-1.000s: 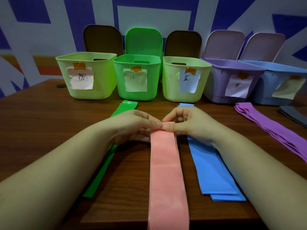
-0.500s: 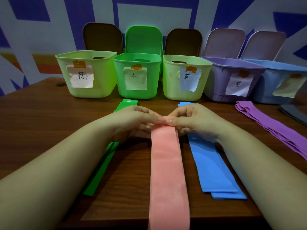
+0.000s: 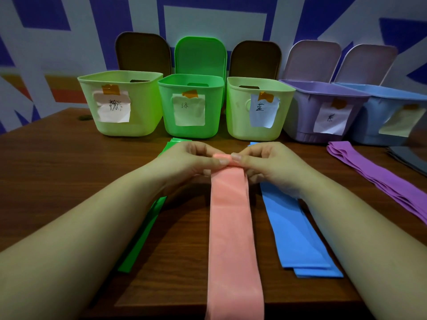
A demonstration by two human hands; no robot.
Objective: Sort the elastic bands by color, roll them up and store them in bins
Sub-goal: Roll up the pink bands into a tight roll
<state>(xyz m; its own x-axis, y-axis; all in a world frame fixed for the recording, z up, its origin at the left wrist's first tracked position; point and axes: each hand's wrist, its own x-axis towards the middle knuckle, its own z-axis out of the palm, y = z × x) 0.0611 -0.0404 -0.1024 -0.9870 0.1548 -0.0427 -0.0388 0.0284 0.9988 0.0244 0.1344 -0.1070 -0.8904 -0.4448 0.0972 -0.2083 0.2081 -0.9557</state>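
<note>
On the wooden table (image 3: 57, 181), against the patterned wall, stands a row of five labelled bins: pale green bin (image 3: 143, 107), green bin (image 3: 213, 105), second pale green bin (image 3: 238, 112), purple bin (image 3: 305, 107) and blue bin (image 3: 374, 116), each with a lid propped upright behind; in front lie the pink band (image 3: 232, 227) at centre, blue bands (image 3: 293, 234) to its right, green band (image 3: 141, 239) partly hidden under the left forearm, purple bands (image 3: 381, 179) far right; left hand (image 3: 184, 162) and right hand (image 3: 270, 165) both pinch the pink band's far end, curled over between thumbs and fingertips.
</note>
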